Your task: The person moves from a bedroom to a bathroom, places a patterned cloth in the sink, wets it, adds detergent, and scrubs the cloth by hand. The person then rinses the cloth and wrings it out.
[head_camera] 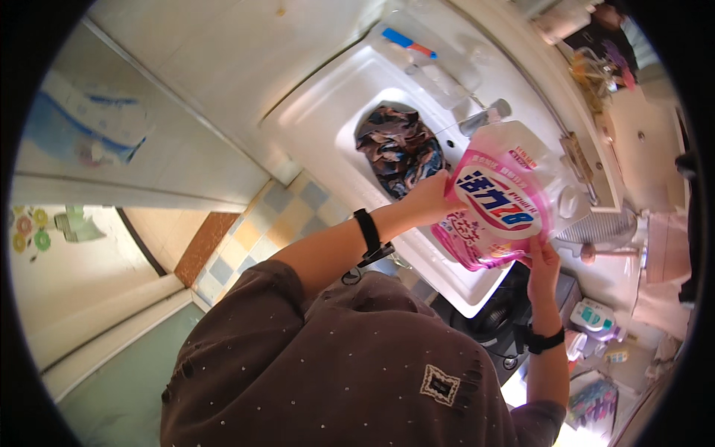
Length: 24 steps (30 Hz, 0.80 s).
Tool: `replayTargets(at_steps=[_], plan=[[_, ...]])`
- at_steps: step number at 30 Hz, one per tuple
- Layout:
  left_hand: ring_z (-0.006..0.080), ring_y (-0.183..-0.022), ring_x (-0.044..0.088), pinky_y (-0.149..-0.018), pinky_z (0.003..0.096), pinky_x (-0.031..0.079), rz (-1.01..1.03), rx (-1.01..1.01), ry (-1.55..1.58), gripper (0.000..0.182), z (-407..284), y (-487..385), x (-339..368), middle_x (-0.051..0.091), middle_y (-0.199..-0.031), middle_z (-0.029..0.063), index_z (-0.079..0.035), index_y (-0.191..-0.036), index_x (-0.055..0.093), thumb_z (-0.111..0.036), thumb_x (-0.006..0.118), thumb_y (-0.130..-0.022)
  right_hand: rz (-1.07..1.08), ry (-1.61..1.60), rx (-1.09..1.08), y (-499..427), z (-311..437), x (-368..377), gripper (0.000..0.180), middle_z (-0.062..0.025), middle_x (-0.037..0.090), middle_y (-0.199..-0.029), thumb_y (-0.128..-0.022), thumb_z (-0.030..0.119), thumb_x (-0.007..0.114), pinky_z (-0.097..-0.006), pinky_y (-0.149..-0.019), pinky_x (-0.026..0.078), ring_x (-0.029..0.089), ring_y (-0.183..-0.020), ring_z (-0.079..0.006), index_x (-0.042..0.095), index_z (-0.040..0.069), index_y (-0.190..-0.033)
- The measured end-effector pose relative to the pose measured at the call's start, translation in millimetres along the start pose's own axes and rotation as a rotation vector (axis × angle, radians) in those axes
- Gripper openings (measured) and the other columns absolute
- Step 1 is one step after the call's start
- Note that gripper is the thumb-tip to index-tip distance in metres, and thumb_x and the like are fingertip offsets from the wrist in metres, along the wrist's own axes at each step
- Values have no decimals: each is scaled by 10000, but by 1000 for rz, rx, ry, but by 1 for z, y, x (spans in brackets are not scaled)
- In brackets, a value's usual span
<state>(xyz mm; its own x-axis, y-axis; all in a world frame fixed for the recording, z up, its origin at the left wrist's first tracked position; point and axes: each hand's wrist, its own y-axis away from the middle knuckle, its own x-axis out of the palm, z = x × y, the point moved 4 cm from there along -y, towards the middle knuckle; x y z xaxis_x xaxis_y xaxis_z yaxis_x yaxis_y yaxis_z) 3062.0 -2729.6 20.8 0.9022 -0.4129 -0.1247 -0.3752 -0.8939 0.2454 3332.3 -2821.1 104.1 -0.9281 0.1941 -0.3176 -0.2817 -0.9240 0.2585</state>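
Both hands hold a pink and clear laundry detergent pouch (497,195) over the right part of a white washbasin (324,125). My left hand (427,198) grips the pouch's left edge, with the thumb on its front. My right hand (540,258) grips its lower right corner. A white cap shows at the pouch's right side. Crumpled dark patterned cloth (397,148) lies in the basin's bowl, just left of the pouch. Behind the pouch's top left corner, a metal faucet (486,116) is partly visible.
A blue and orange brush or scraper (409,43) lies at the basin's back. A black appliance (503,304) stands below the basin's right end. Bottles, one a white bottle with a green label (592,315), stand at the right. A mirror (637,112) is at the upper right.
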Motion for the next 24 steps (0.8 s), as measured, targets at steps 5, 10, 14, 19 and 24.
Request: replayTargets(at_steps=[5,10,14,19,24], plan=[[281,-822,642,-727,344,491,11,161,-151,472,-7,-4,11,650,-907,165,2,-1010,534,-292,790,-744,58,-138,23,18,-30,-4,165,-70,689,-894,-915,91,618,-276,-745,538,654,-783,-130,666,-45,-995],[291,-821,639,-726,359,492,17,310,-315,471,-15,-9,29,645,-907,162,3,-1008,519,-267,797,-740,55,-260,23,30,-53,-11,182,-73,696,-896,-883,72,658,-256,-747,513,634,-803,-109,681,-74,-989],[289,-841,653,-726,350,509,43,330,-303,455,-14,-13,48,654,-935,172,6,-1014,512,-258,784,-761,1,-204,-18,34,-62,-19,193,-47,696,-885,-906,100,638,-239,-712,486,604,-788,-82,685,-72,-981],[222,-850,668,-758,337,527,201,233,-241,466,-12,-14,79,671,-941,125,8,-1066,524,-243,786,-774,-54,-120,-63,39,-57,-46,241,-19,677,-823,-922,160,637,-234,-675,476,554,-747,-58,674,-77,-940],[259,-1082,552,-860,364,486,109,261,-226,934,-33,-32,74,525,-1236,196,6,-1398,291,-324,833,-712,5,-37,-80,52,-54,-78,247,-54,691,-784,-927,178,632,-251,-639,499,566,-710,-66,675,-65,-944]])
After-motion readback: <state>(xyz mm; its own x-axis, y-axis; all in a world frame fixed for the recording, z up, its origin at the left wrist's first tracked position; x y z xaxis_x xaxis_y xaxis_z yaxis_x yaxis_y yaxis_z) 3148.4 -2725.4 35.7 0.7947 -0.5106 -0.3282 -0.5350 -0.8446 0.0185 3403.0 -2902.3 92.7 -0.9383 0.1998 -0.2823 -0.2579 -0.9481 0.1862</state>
